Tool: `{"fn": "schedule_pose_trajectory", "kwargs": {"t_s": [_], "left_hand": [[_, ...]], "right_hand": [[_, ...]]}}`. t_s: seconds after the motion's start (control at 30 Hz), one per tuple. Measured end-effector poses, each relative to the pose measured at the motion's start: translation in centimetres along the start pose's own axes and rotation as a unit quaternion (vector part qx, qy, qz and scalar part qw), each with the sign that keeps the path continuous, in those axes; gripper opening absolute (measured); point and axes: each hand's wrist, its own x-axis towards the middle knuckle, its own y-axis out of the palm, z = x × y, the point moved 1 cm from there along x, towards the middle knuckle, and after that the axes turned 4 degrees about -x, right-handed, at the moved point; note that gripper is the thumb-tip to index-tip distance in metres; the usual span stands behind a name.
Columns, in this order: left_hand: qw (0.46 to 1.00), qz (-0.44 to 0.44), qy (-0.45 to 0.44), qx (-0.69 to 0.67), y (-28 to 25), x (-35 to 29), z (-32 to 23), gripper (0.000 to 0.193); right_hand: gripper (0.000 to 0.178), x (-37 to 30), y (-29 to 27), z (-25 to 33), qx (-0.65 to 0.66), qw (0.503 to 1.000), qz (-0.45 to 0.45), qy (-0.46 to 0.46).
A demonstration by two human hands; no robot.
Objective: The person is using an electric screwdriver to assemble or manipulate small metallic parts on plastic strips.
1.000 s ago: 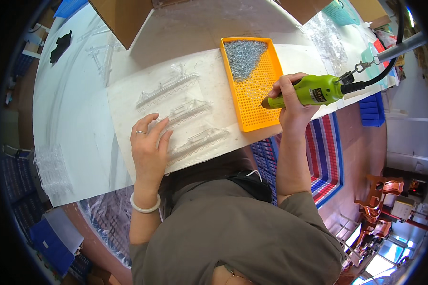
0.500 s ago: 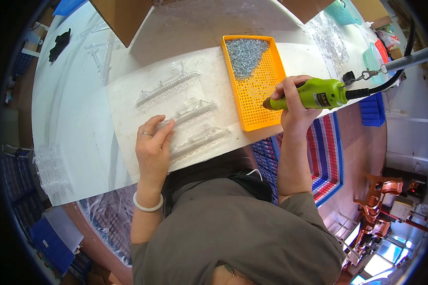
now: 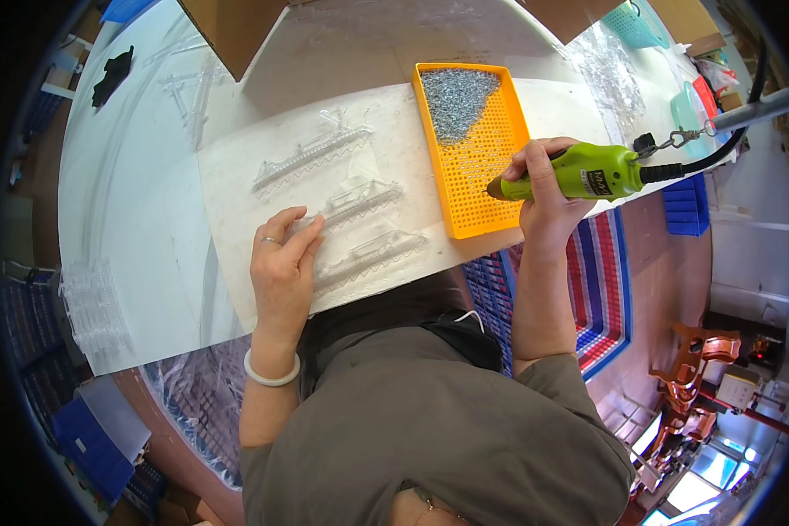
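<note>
My right hand [image 3: 548, 188] is wrapped round a lime-green electric screwdriver [image 3: 592, 171]. Its dark tip points left, over the lower part of a yellow perforated tray [image 3: 451, 219]. Small silvery screws [image 3: 456, 101] are heaped at the tray's far end. My left hand [image 3: 282, 263] has its thumb and index finger closed about the left end of a clear plastic toothed strip [image 3: 364, 202], which they partly hide. One similar strip [image 3: 311, 160] lies farther away, and another strip [image 3: 373, 254] is nearer me, all on a pale sheet.
A cable and chain [image 3: 682, 138] run from the screwdriver to a metal arm [image 3: 758, 111] at right. Cardboard flaps [image 3: 232, 35] stand at the back. Stacked clear parts [image 3: 96, 307] and a black object [image 3: 114, 77] lie on the table's left side. A teal basket [image 3: 636, 24] is far right.
The view has shifted very slightly. My hands, the screwdriver and the strips keep nearly the same places relative to one another.
</note>
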Motion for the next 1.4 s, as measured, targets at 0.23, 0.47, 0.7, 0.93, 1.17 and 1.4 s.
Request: {"fn": "schedule_pose_trajectory", "kwargs": {"t_s": [0.23, 0.47, 0.7, 0.93, 1.17, 1.4], "left_hand": [[1.000, -0.015, 0.015, -0.002, 0.2, 0.0, 0.0, 0.024], [1.000, -0.025, 0.016, -0.002, 0.1, -0.2, 0.3, 0.026], [0.999, -0.038, 0.021, -0.005, 0.0, -0.3, 0.6, 0.026], [0.998, -0.043, 0.034, 0.034, 0.4, -0.7, 0.5, 0.024], [0.998, -0.044, 0.040, 0.036, 0.4, -1.1, 0.7, 0.030], [0.997, -0.033, 0.042, 0.053, 0.1, -1.0, 1.0, 0.027]], "right_hand": [[0.010, 0.3, -0.3, -0.3, 0.011, 1.000, -0.002, 0.023], [0.009, 0.9, -0.1, -0.3, 0.019, 0.999, -0.008, 0.036], [0.007, 1.3, 2.3, 3.2, 0.095, 0.995, 0.023, -0.023], [0.008, -0.3, 10.0, 3.4, 0.213, 0.967, 0.140, 0.006], [0.009, -2.1, 14.2, 1.8, 0.220, 0.950, 0.212, 0.067], [0.008, -2.4, 15.1, 1.5, 0.178, 0.954, 0.224, 0.089]]}}
